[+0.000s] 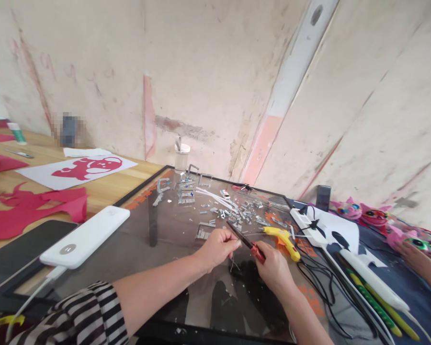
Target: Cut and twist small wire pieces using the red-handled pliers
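Note:
My left hand (221,248) is closed in a pinch above the dark glass tabletop (136,258). Whatever sits between its fingers is too small or hidden to make out. My right hand (273,268) grips red-handled scissors (241,235), whose long dark blades point up and left past my left fingertips. Just beyond both hands lies a scatter of small silvery-grey pieces (244,211). A flat grey piece with several strips (203,231) rests behind my left hand. To the right of the scissors is a yellow glue gun (283,239).
At left are a white power bank (86,237), a dark phone (25,254), red cut-outs (39,211) and a paper with a red figure (89,170). A lidded jar (181,157) stands behind. Right are a power strip (309,227), cables and another person's hand (414,256) beside pink toys (375,215).

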Demonstrator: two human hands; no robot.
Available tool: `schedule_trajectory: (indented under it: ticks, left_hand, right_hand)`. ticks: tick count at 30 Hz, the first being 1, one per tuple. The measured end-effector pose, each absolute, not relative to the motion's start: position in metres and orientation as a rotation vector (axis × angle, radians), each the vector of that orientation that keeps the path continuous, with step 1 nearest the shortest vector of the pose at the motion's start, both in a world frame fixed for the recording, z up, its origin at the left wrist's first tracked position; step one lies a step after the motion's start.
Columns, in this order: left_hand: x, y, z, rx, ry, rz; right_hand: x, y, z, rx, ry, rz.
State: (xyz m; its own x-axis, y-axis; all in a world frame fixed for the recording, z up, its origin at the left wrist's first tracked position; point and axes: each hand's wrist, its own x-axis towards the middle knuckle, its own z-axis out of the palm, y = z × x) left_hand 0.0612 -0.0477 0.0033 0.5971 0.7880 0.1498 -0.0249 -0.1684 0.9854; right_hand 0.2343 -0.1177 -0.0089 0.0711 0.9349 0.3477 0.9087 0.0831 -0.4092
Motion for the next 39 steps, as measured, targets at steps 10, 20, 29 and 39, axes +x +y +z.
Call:
schedule_trajectory:
  ticks: [10,20,29,39]
  left_hand:
    - [0.059,-0.043,0.008,1.73,0.674,0.852]
    - [0.058,-0.039,0.014,1.063,0.571,0.598]
    - [0.058,-0.036,0.014,0.969,0.5,0.492]
    - [0.055,-0.043,0.024,1.885,0.69,0.909]
  right_hand:
    - [0.237,-0.113,-0.006,-1.818,-1.846,0.174]
    - [0.232,-0.12,0.005,-1.736,-1.758,0.468]
    - [0.231,-0.117,0.009,-1.726,-1.736,0.597]
    - [0.231,-0.121,0.012,-1.681,-1.643,0.849]
